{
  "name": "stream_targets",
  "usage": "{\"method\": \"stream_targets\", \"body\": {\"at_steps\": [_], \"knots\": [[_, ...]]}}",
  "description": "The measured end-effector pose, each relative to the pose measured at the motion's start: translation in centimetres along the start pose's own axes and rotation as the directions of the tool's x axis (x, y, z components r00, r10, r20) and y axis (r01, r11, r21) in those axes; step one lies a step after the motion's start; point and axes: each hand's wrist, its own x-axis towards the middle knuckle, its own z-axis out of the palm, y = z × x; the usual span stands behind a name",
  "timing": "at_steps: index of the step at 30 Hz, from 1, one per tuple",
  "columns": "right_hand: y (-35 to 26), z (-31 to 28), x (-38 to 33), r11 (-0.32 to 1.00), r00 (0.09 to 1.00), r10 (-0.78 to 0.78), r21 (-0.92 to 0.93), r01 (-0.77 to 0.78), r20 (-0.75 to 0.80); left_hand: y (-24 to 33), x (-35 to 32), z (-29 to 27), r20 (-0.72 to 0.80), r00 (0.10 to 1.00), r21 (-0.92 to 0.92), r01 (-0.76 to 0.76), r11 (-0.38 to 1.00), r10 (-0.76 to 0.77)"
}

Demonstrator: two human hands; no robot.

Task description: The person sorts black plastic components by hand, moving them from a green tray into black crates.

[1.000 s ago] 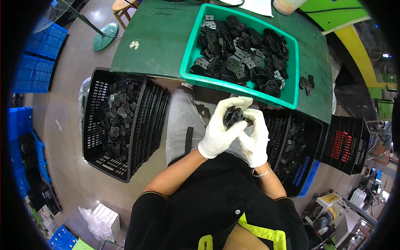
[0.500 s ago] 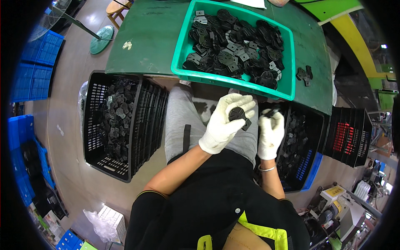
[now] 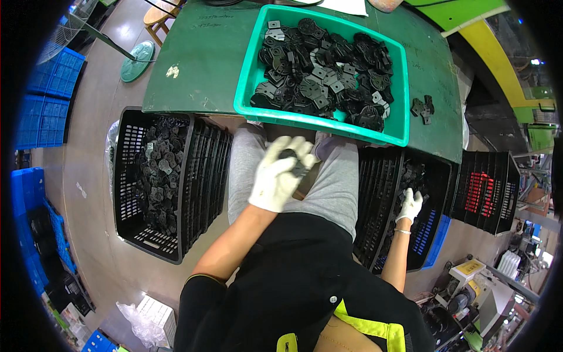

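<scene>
In my left hand (image 3: 275, 182), raised over my lap in a white glove, is a small black plastic part (image 3: 297, 166); the fingers are closed round it and hide much of its shape. My right hand (image 3: 410, 207), gloved too, reaches down into the black crate (image 3: 448, 185) on my right. Its fingertips look apart, and I see nothing between them. Dark parts (image 3: 414, 173) lie in that crate by the fingers. Ahead on the table stands a green tray (image 3: 305, 118) heaped with similar black parts (image 3: 311, 88), some with grey faces.
Another black crate (image 3: 183, 193) of parts stands on my left. A few loose parts (image 3: 423, 109) lie on the green table (image 3: 193, 70) right of the tray. Farther right is a black crate with red showing through (image 3: 487, 193). Blue bins (image 3: 50, 97) are stacked far left.
My right hand has moved right and down into the right crate; the dark part it held no longer shows. My left hand has shifted left and slightly down, still holding its part.
</scene>
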Motion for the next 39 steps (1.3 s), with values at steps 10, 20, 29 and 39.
{"method": "stream_targets", "body": {"at_steps": [10,20,29,39], "knots": [[-31.8,6.2,-13.0,0.506,0.376,-0.838,0.304,0.807,0.395,21.8,-5.5,-11.1,-0.075,0.405,0.847,-0.456,0.273,0.911],[-34.8,12.8,-13.9,0.51,0.321,-0.633,0.068,0.858,0.705,16.4,-4.9,-0.5,0.108,0.279,0.968,-0.246,-0.037,0.954],[-34.8,6.5,-19.4,0.324,-0.026,-0.832,0.524,0.788,0.555,1.6,-2.1,7.5,0.048,0.99,0.284,-0.143,0.948,0.135],[-37.8,15.8,-10.2,-0.091,-0.14,-0.78,0.112,0.99,0.61,2.5,-1.1,5.2,-0.061,0.998,0.15,0.016,0.989,-0.007]]}}
